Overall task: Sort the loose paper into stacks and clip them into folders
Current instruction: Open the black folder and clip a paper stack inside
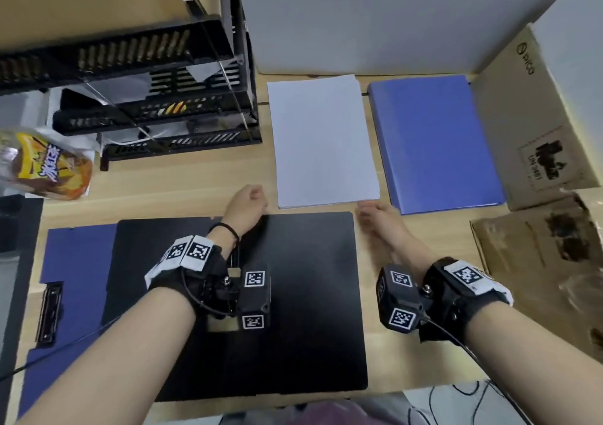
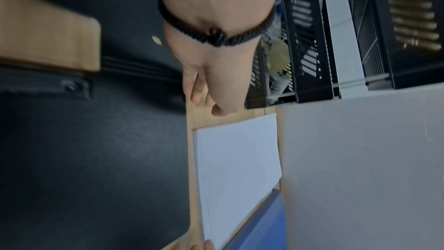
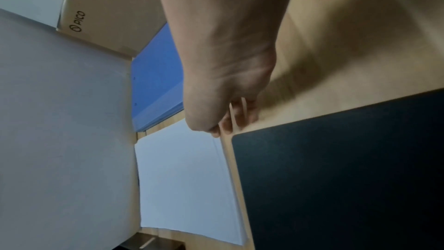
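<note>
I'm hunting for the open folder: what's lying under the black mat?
A blue folder with a metal clip sticks out from under the black mat at its left. How far it runs beneath is hidden.
</note>
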Tool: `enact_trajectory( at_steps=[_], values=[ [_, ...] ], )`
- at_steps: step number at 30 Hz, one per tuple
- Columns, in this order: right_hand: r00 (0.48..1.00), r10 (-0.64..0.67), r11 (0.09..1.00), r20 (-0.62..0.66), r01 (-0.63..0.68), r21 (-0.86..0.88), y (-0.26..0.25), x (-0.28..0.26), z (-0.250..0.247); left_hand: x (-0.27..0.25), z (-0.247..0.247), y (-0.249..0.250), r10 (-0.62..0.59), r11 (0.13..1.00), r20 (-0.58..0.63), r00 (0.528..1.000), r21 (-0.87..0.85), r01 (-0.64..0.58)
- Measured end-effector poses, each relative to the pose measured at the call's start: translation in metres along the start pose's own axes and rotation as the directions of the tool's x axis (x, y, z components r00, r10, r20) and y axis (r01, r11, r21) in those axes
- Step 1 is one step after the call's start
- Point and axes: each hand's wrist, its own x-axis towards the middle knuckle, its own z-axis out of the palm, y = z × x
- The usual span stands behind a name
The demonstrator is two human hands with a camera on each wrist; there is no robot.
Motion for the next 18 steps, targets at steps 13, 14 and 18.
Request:
enact_trajectory(
  at_steps=[13,14,18],
  values=[
    [0.989,-0.141,0.956,0.047,0.148,-0.254,-0.068,0.040,-0.010,0.046,0.039,0.039,0.001,0.998,-0.161,0.987,-0.054,-0.010],
    [0.989,-0.141,0.954,0.045,0.148,-0.261,-0.068,0.040,-0.010,0.047,0.039,0.039,-0.001,0.999,-0.176,0.984,-0.048,-0.008],
    [0.989,-0.142,0.949,0.040,0.148,-0.279,-0.069,0.038,-0.012,0.050,0.040,0.039,0.014,1.000,-0.197,0.980,-0.002,-0.015]
  ],
)
